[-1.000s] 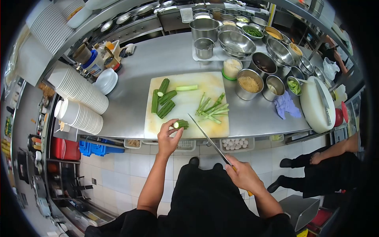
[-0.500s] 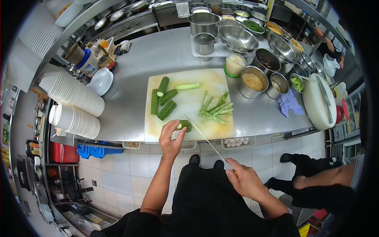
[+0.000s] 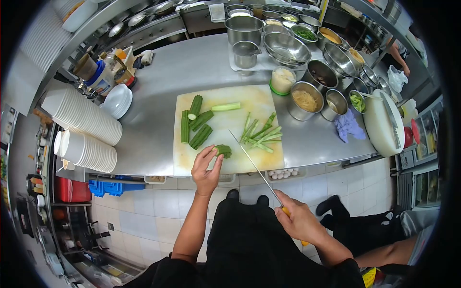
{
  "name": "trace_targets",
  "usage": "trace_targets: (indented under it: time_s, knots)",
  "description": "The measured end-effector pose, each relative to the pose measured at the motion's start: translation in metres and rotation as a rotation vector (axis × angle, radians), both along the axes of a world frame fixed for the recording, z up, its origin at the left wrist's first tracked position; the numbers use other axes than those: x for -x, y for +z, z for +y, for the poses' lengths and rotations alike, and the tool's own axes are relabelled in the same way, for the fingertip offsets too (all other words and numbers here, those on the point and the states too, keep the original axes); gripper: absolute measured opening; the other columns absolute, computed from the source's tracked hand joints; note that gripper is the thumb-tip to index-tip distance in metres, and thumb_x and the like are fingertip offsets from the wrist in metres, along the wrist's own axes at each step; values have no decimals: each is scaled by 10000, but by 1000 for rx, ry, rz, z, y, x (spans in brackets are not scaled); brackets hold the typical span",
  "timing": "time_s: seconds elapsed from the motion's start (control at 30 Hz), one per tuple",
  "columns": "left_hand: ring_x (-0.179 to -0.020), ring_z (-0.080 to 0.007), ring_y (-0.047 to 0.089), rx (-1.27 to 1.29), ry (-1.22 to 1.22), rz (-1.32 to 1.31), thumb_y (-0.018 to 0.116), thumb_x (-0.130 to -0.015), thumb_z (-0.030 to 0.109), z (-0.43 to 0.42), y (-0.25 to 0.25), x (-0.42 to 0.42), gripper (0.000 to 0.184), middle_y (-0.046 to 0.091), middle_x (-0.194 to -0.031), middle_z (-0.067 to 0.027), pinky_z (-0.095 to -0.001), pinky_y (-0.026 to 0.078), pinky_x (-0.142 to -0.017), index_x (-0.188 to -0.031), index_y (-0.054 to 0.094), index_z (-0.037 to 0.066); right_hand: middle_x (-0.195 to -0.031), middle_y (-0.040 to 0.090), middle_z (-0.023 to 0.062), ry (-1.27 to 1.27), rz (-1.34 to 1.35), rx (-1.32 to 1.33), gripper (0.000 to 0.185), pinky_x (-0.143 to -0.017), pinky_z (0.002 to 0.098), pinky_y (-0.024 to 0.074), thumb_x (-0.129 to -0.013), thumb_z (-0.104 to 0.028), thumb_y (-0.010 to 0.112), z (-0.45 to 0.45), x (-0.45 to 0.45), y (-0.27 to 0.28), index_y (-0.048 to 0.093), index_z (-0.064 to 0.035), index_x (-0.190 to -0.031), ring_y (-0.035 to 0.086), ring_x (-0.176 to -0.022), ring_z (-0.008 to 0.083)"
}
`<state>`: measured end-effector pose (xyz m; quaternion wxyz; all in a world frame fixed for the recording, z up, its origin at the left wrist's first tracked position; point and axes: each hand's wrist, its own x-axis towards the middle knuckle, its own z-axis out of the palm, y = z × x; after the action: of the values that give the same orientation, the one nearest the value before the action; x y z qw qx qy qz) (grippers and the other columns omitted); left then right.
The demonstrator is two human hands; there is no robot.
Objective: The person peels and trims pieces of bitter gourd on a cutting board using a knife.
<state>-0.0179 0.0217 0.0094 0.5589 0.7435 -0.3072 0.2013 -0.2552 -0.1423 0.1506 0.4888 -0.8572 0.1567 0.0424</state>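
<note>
My left hand (image 3: 206, 169) pinches a short green ridged gourd piece (image 3: 223, 151) at the front edge of the white cutting board (image 3: 201, 163). A long knife (image 3: 252, 163) is held by its yellow handle in my right hand (image 3: 298, 218), its tip over the board to the right of the piece. Several dark green gourd pieces (image 3: 200, 136) lie at the board's left. Near the top rests one pale green length (image 3: 226, 107). Thin green strips (image 3: 261, 134) are heaped at the right.
Stacked white bowls (image 3: 89, 115) stand at the left. To the right are steel pots (image 3: 305, 101), a purple cloth (image 3: 349, 127) and a round white board (image 3: 382, 125) with another knife. A co-worker's arm (image 3: 389, 254) and legs show at lower right.
The knife's tip has shifted slightly up, away from the gourd piece, so a wider gap shows between them. The co-worker at lower right has come closer.
</note>
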Motion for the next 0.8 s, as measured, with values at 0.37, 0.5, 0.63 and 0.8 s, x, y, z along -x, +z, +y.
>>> trace_targets:
  time_s: [0.37,0.5,0.63,0.8]
  knots:
    - [-998,-252,701,-7,-18,32,808,-805,-46,5,-6,-15,255,698,-1122,-172,-323,575,-845,-1052,750,-17,-806,587,243,31,32,257,484,-613,471,532,-988,-204,615,17,-6,11,525,-45,-1436,619,-647,412]
    - [-994,-248,699,3,-12,88,808,-802,-53,8,-13,-17,259,697,-1117,-174,-322,575,-842,-1051,748,-17,-797,563,250,72,86,354,498,-541,493,539,-979,-231,616,24,-14,16,523,-50,-1434,625,-619,421]
    - [-1013,-255,684,70,-38,142,792,-796,-77,7,-20,-15,238,683,-1126,-180,-329,558,-867,-1022,739,-23,-810,557,241,90,91,419,511,-534,484,543,-968,-229,626,31,-16,14,522,-46,-1434,629,-613,407]
    - [-974,-253,695,91,-35,142,802,-777,-85,5,-22,-14,237,683,-1115,-178,-329,567,-866,-995,737,-19,-811,548,215,98,119,498,539,-533,454,556,-941,-212,651,40,-14,16,521,-43,-1436,638,-616,374]
